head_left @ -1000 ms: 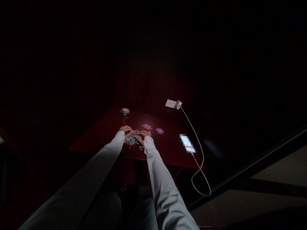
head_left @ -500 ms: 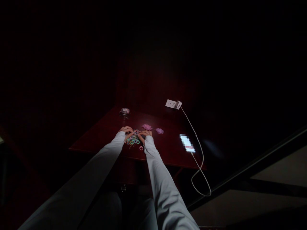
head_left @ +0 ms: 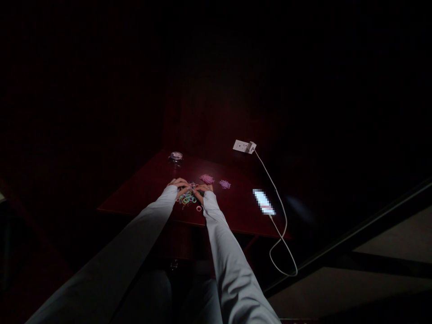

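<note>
A loose heap of multicoloured hair ties (head_left: pixel 187 199) lies near the front of the dark red table. My left hand (head_left: pixel 180 185) is at the heap's far left side, fingers bent and pinched together. From the right, my right hand (head_left: pixel 204 190) reaches in with its fingertips closed too, almost meeting the left ones over the heap. Whatever is between the fingertips is too small and dim to make out. One pink hair tie (head_left: pixel 199 208) sits apart, just below my right hand. Beyond it are a pile of pink bands (head_left: pixel 207 179) and a smaller purple pile (head_left: pixel 224 184).
A clear jar with a lid (head_left: pixel 176 156) stands at the back left of the table (head_left: pixel 135 191). At the right, a lit phone (head_left: pixel 263 202) is joined by a white cable (head_left: pixel 276 189) to a charger in the wall socket (head_left: pixel 244 146). Surroundings are very dark.
Almost nothing differs. The fingers of both hands have shifted very slightly over the heap; the piles, jar and phone stay where they were.
</note>
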A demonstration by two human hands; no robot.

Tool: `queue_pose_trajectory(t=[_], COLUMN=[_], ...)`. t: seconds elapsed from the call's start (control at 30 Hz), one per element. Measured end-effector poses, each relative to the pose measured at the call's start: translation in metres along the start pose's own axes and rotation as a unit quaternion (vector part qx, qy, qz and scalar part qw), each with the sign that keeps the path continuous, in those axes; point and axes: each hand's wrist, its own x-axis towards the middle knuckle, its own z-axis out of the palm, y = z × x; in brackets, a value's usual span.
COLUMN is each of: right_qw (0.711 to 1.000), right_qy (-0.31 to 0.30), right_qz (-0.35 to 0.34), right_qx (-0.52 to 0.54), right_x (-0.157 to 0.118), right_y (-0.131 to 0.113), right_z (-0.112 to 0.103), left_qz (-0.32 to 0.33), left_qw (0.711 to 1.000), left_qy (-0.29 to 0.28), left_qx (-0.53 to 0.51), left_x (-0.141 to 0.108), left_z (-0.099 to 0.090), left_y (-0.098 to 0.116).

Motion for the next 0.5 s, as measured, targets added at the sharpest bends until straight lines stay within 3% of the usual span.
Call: queue_pose_trajectory(t=[0.5], right_qw=[1.0], right_qy=[-0.008], right_qz=[0.006], right_qx=[-0.018], right_x=[-0.0013], right_y=[-0.0018], right_z=[0.0047], left_qz=[0.0], left_qw=[1.0], left_qy=[0.018], left_qx=[-0.006], left_x=[-0.0017], left_z=[0.001], left_y=[0.0061])
